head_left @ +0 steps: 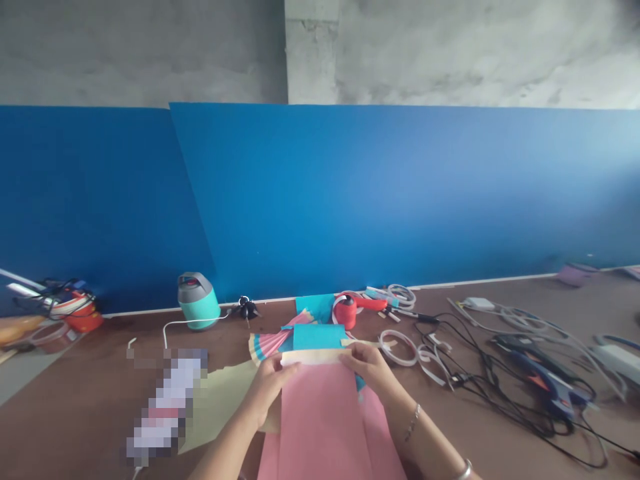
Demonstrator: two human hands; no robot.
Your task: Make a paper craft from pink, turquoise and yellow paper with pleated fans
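Observation:
A long pink paper sheet (323,420) lies in front of me, its far edge covered by a cream paper strip (317,357). My left hand (270,387) pinches the strip's left end between thumb and fingers. At the right end, my right hand (373,373) is closed on the same strip. Just beyond it is a blue paper piece (319,335). A pleated paper fan (273,339) in pink, blue and cream lies past my left hand. More pink paper shows beneath the sheet.
A red tape dispenser (345,313) stands behind the papers, with white tape rolls (399,350) to its right. Tangled cables and a blue hot glue gun (545,387) spread at right. A turquoise container (200,303), a blurred-out phone (167,407) and pale green paper (220,400) are at left.

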